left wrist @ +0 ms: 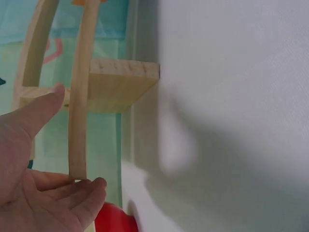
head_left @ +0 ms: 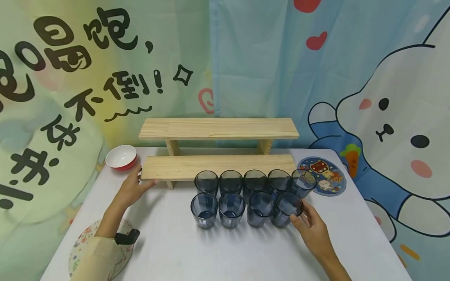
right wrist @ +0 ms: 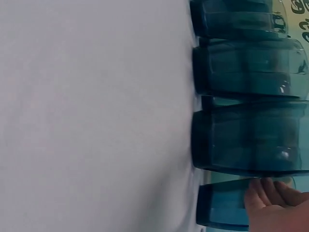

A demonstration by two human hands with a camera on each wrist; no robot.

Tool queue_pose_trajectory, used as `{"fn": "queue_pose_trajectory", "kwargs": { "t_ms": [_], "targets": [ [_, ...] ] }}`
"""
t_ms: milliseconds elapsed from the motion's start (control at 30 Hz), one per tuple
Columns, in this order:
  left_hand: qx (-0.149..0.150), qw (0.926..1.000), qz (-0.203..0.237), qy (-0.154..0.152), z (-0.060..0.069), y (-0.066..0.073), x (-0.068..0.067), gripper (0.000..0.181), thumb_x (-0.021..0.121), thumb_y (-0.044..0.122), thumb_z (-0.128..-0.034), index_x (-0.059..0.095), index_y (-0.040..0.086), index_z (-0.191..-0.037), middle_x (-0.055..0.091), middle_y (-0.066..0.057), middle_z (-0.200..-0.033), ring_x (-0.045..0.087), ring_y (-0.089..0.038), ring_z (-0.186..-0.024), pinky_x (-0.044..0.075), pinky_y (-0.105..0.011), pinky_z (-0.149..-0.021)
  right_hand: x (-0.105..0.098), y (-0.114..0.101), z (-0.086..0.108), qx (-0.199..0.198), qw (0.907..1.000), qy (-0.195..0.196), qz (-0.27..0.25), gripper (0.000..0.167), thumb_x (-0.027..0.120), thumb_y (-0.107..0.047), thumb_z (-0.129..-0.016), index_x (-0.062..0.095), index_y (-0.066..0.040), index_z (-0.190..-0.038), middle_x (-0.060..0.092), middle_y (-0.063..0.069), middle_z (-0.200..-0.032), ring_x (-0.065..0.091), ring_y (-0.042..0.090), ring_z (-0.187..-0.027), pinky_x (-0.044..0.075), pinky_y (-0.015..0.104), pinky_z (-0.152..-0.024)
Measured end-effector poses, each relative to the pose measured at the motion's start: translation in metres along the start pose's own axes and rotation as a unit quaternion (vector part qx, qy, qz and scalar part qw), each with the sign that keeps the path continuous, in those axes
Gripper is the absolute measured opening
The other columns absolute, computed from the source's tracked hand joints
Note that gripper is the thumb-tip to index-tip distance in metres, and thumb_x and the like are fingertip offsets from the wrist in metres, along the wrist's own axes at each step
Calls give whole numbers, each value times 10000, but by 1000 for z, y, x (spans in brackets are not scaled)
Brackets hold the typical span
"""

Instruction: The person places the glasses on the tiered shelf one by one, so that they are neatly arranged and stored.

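Observation:
My left hand point(head_left: 135, 183) grips the left end of the lower board of a two-tier wooden shelf point(head_left: 183, 168); in the left wrist view the thumb lies beside the board point(left wrist: 78, 121) and the other fingers meet its end. Several blue-tinted glasses stand upright in two close rows in front of the shelf. At the front row's right end, my right hand point(head_left: 314, 230) holds a glass point(head_left: 283, 212), thumb at its near right side. In the right wrist view my curled fingers point(right wrist: 263, 193) overlap the lowest glass point(right wrist: 222, 205); their exact contact is partly hidden.
A red-and-white bowl point(head_left: 121, 157) stands by the shelf's left end. A round patterned mat point(head_left: 325, 175) lies to the right, behind the glasses. Another floral round mat point(head_left: 84, 242) is partly under my left forearm. A printed curtain point(head_left: 246, 58) hangs behind the white table point(head_left: 168, 242).

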State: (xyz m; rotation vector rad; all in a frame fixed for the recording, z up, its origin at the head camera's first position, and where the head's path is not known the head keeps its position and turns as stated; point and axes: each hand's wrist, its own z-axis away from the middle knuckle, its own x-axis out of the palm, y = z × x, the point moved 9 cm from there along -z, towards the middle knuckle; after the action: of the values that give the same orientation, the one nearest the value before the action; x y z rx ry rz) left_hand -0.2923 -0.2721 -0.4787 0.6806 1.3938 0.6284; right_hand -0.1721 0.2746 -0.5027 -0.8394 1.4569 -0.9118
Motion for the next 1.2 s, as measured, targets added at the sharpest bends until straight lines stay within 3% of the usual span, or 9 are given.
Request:
{"fn": "queue_pose_trajectory", "kwargs": {
  "t_ms": [233,333,800,1200],
  "targets": [
    [-139,9997,-183,-11,-2,-4,2,865,734,307,-1007,260,-129,-1585,326,-396,-1601,383,-572,-1449,346,-656,-1186,8,3,-3,-41,9998,91,-178,871,864,-211,-902,366,-3,-1586,390,206,-1642,324,349,-1562,303,14,-1085],
    [-123,9998,-159,41,-3,-5,0,838,724,288,-1014,270,-140,-1573,345,-401,-1587,400,-569,-1437,354,-651,-1181,9,3,-4,-43,9999,145,-50,889,885,-245,-882,384,-19,-1580,412,185,-1629,317,377,-1558,285,-7,-1069],
    [-76,9995,-270,164,-5,-6,-1,791,718,272,-1017,306,-133,-1557,393,-402,-1555,398,-557,-1432,342,-673,-1171,12,5,-5,-208,9984,381,366,896,907,-253,-856,400,8,-1546,457,205,-1574,410,383,-1485,283,-24,-1043],
    [73,9984,-472,289,-5,0,-2,720,741,223,-1002,383,-152,-1501,431,-400,-1523,385,-551,-1450,296,-661,-1203,12,0,-5,-271,9983,409,328,847,902,-242,-860,441,-3,-1529,481,191,-1556,432,370,-1468,302,-5,-1062]
  ]
}}
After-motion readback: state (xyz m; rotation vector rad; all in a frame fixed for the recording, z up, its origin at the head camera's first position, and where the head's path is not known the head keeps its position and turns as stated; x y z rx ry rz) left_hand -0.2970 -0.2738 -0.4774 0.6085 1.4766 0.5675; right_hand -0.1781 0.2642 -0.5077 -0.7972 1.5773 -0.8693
